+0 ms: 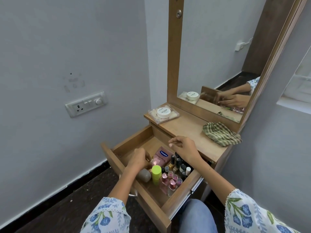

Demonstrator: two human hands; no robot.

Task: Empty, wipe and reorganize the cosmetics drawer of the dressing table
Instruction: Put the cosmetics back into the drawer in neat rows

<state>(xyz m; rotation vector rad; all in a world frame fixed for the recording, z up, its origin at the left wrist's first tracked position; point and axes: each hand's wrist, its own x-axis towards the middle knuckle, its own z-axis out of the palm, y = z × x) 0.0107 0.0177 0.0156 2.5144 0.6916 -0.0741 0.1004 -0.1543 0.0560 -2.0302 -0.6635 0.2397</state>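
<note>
Left hand (pixel 139 158): reaching into drawer (pixel 134 143), fingers curling round a small item beside pink tube (pixel 160 157); item mostly hidden, unidentifiable. Right hand (pixel 183 148): hovering over drawer's right side, grip loosely curled, holding nothing. Drawer: standing pulled out, carrying tube, green-capped bottle (pixel 156 174), grey jar (pixel 144 175), pink vials (pixel 171 180), dark polish bottles (pixel 178 163), all crowding the near right half. Tabletop (pixel 188 128): bearing clear box (pixel 173 115) with white tub (pixel 163 111) on top, and checked cloth (pixel 220 134) lying near mirror (pixel 218 56).
</note>
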